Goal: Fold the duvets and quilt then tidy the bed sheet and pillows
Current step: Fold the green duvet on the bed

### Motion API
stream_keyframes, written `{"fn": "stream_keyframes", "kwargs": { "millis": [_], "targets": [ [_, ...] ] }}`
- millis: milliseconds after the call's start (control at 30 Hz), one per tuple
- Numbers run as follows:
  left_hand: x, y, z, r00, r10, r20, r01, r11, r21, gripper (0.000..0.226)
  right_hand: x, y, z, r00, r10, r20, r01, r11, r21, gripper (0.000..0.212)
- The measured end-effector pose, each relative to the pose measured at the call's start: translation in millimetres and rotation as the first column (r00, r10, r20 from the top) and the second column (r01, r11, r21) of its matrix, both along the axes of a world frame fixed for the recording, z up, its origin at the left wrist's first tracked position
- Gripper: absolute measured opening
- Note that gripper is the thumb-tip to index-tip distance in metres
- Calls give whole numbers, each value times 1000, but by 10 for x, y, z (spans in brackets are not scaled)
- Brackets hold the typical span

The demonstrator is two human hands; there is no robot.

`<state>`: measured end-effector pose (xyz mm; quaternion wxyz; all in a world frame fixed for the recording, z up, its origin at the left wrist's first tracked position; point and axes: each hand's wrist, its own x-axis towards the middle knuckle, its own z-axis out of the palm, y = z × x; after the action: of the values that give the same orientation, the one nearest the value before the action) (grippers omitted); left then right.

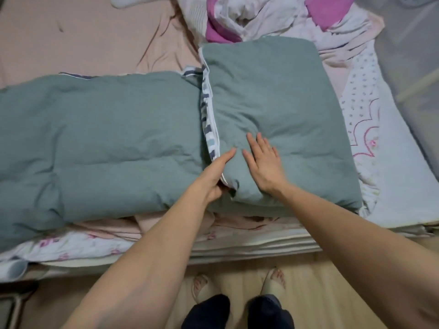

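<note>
Duvet (273,103) folding near bed's front edge: right hand (263,162) pressing flat, fingers spread; left hand (213,179) gripping folded edge, best keeping layers aligned.

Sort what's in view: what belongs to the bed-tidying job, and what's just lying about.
Job: green duvet, half folded; pink-and-white bedding, crumpled; pink bed sheet; left hand gripping the fold's edge; right hand flat on top.
Lying about: slippers; wooden floor.

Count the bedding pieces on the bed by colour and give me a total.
Green: 1, the duvet, partly folded under both hands
Pink and white: 1, the crumpled quilt
Peach: 1, the bed sheet
White with pink flowers: 1, the cover beneath
Total: 4
</note>
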<state>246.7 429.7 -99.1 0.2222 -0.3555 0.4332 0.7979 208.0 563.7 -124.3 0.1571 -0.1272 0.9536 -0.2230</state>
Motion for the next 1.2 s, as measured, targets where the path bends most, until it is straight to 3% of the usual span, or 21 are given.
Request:
{"fn": "stream_keyframes", "kwargs": {
  "millis": [67,133,200,267,300,333,367,400,433,533,733,1000,1200],
  "targets": [
    [-70,-46,159,997,9,-73,-17,994,-106,32,-33,-42,108,998,-67,-22,65,995,-81,55],
    [-150,-115,231,978,29,-208,-111,911,-397,28,-49,-107,228,986,-132,-98,112,976,-187,56],
    [-141,-251,281,957,-158,-245,-71,689,-721,26,-33,-186,299,988,-105,-116,83,980,-181,58],
    [-36,-502,190,915,-404,23,197,395,-897,32,97,-286,231,997,72,12,-72,993,90,61],
    [47,-631,144,797,-552,247,428,227,-875,34,187,-328,158,981,135,140,-166,957,236,63],
    [149,-759,143,611,-665,429,608,48,-792,34,262,-398,108,958,143,247,-223,916,335,64],
    [218,-875,168,452,-720,527,696,-85,-713,33,307,-491,93,947,112,300,-227,897,380,65],
    [254,-943,210,385,-742,549,716,-135,-685,33,312,-569,112,950,72,304,-191,903,384,64],
    [262,-1014,256,399,-747,532,709,-117,-695,33,306,-657,168,961,52,273,-152,921,358,60],
    [167,-1441,484,549,-693,468,626,-29,-779,35,192,-1081,543,979,167,113,-193,940,283,40],
    [101,-2387,863,667,-584,462,535,-56,-843,35,-102,-1991,1021,946,313,83,-322,937,135,36],
    [958,-4238,1390,850,-176,496,511,50,-858,37,-33,-3969,1331,741,664,103,-670,741,40,31],
    [1914,-5314,1600,851,52,522,512,134,-848,38,358,-5123,1564,610,788,80,-792,607,57,30]
  ]
}}
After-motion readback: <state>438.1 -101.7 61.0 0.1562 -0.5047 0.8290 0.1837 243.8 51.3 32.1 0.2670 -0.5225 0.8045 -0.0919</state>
